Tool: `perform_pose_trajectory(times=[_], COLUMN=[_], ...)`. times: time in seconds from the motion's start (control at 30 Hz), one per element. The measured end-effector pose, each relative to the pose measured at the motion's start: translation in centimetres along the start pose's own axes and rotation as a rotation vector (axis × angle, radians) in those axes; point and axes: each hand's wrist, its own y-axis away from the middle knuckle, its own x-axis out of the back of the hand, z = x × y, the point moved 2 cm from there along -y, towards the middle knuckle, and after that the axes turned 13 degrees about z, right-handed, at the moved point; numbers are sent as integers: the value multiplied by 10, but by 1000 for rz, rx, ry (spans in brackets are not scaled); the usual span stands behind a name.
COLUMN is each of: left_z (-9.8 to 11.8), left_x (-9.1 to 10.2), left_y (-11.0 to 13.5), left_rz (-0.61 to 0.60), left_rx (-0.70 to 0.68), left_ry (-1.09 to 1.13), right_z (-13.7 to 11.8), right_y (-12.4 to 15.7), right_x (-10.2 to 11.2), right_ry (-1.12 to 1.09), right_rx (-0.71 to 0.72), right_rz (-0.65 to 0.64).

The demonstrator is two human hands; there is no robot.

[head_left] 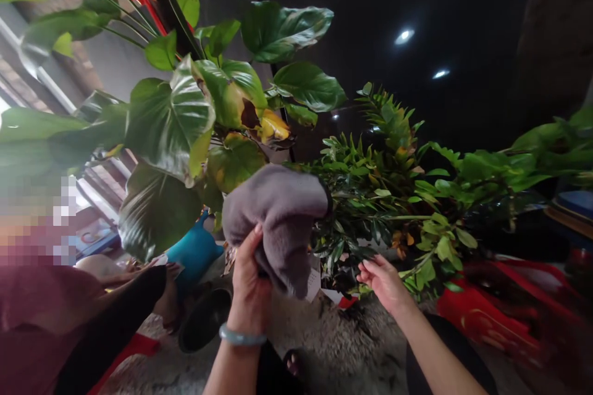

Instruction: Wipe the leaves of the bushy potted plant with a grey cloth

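Observation:
My left hand [252, 278], with a pale bangle [241, 336] at the wrist, is closed round a grey cloth [278, 216] with a dark edge. The cloth is bunched and hangs over the fingers, which it partly hides. Lower right of it, my right hand [382, 282] has its fingertips pressed together at the lower leaves of a bushy green plant [356, 197]. What lies in that pinch is too small to make out. Behind the cloth rises a large-leaved plant [169, 105], some of its leaves yellowed and brown.
Another person in a maroon top [46, 308] sits at the left, near a teal container [194, 253]. A black bucket [206, 320] stands on the dirty floor. Red bags [491, 308] lie at the right. A dark glossy panel [407, 6] stands behind the plants.

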Motion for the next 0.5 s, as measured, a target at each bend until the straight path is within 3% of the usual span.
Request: perform_pose_trajectory(times=[0.07,0.13,0.23,0.3,0.37,0.5], left_z=[-4,-29,-73,-83,-72,-24], left_x=[-16,-9,37,63,66,15], left_y=[-5,-6,5,15,20,5], left_rz=[-48,-57,28,78,74,-16], left_rx=[16,126,405,540,550,247], left_ry=[2,-114,-352,-399,-362,-71], right_z=[0,1,-1,-4,-8,-11], right_y=[0,0,0,1,3,5], right_x=[-1,0,3,6,8,7], right_ry=[1,4,4,4,7,-4], right_rx=[6,9,13,16,15,18], right_rz=[-2,0,13,20,14,-33])
